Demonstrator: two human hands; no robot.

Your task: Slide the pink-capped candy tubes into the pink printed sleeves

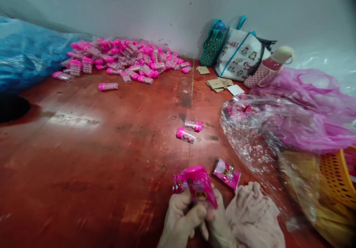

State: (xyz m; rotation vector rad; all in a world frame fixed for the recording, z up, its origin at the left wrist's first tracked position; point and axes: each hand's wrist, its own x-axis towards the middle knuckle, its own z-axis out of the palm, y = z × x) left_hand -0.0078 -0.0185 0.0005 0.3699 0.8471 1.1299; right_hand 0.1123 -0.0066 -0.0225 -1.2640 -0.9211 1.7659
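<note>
My left hand [180, 218] and my right hand [219, 222] meet at the bottom centre, both gripping one pink capped tube [199, 186] wrapped in a pink printed label. A folded pink label [227, 173] lies just right of the tube, and another label [178, 183] peeks out behind it on the left. Two unlabelled pink-capped tubes, one nearer [185, 134] and one farther [193, 125], lie on the red table [97, 147] ahead of my hands. A light cloth [253, 214] sits beside my right hand.
A large heap of pink-capped tubes [122, 58] is piled at the far left by the wall, beside a blue plastic bag [25, 55]. Clear and pink plastic bags [292, 118] and an orange basket [336, 177] fill the right. Tote bags [239, 55] and card pieces [218, 83] sit at the back.
</note>
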